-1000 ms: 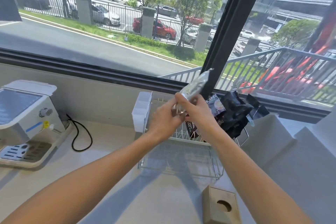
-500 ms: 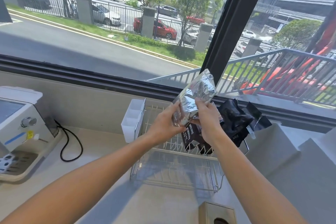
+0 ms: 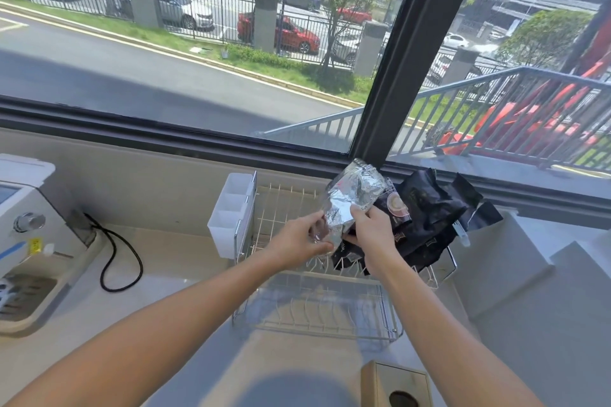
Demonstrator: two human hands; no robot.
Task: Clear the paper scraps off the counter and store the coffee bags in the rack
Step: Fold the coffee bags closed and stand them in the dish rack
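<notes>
A crinkled silver foil coffee bag (image 3: 355,192) is held above the wire rack (image 3: 317,314), tilted with its top toward the window. My left hand (image 3: 299,239) grips its lower left corner, fingers curled under it. My right hand (image 3: 372,228) pinches its lower right edge. Several black coffee bags (image 3: 433,208) lean together in the right half of the rack, just behind my right hand. No paper scraps show on the counter.
A white plastic cutlery holder (image 3: 229,215) hangs on the rack's left side. A white machine (image 3: 23,225) with a black cable (image 3: 115,258) stands at the left. A wooden box with a round hole (image 3: 395,385) sits near the front edge. Grey stepped ledges rise at the right.
Both hands have lowered the silver bag toward the rack and turned it, so its flat face shows. The view has shifted right and down.
</notes>
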